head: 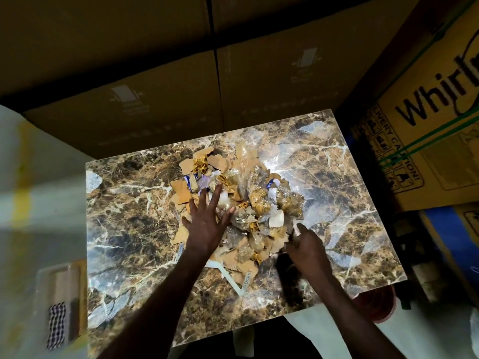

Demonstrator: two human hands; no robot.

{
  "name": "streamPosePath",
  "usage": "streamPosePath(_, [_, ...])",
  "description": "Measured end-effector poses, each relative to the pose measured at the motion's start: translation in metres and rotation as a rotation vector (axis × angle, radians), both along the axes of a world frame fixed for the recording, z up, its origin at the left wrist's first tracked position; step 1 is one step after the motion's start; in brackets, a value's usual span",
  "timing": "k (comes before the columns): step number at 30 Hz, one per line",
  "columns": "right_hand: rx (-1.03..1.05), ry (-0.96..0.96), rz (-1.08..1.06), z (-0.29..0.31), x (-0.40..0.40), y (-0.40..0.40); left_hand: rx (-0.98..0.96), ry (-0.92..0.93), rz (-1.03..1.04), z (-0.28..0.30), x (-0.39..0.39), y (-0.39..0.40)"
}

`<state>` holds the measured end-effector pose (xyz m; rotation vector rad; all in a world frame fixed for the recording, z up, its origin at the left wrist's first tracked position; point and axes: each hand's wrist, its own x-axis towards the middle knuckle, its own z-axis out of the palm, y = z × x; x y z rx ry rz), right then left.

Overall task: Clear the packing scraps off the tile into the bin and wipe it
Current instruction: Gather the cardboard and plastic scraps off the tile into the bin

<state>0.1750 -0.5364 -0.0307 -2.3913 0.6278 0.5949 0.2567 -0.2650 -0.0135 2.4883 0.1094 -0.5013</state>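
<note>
A glossy brown marble-patterned tile (134,229) sits among stacked cardboard boxes (272,81). The left hand (207,224) lies spread flat on the heap of torn cardboard and plastic scraps (248,200); the right hand (305,244), loosely curled, touches its edge.

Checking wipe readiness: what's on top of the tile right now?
A heap of scraps (torn cardboard, crumpled plastic, gold wrappers) sits mid-tile. The left hand lies flat on it; the right hand is at its edge. The tile surface under the heap is hidden.

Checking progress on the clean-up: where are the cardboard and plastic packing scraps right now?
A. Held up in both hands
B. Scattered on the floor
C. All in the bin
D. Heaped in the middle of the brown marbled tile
D: the heap of cardboard and plastic packing scraps lies mid-tile on the brown marbled tile, the left hand spread flat on it.
</note>
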Motion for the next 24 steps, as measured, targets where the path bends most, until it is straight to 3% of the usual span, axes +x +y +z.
streamPosePath(4, [0.048, -0.283, -0.020, 0.036, 0.015, 0.003, 0.037, -0.068, 0.035, 0.015, 0.006, 0.006])
streamPosePath(7, [0.169, -0.391, -0.055, 0.046, 0.043, 0.019, -0.126, -0.186, 0.109, 0.025, 0.012, 0.005])
streamPosePath(11, [0.193, -0.407, -0.025, 0.043, 0.089, 0.052, -0.265, -0.282, 0.233, 0.029, 0.028, -0.012])
streamPosePath(19, [-0.054, -0.285, 0.042, 0.021, 0.125, 0.092, -0.292, -0.282, 0.395, 0.002, 0.044, -0.033])
streamPosePath(24, [0.017, -0.354, -0.015, 0.023, 0.124, 0.086, -0.289, -0.276, 0.416, -0.007, 0.043, -0.025])
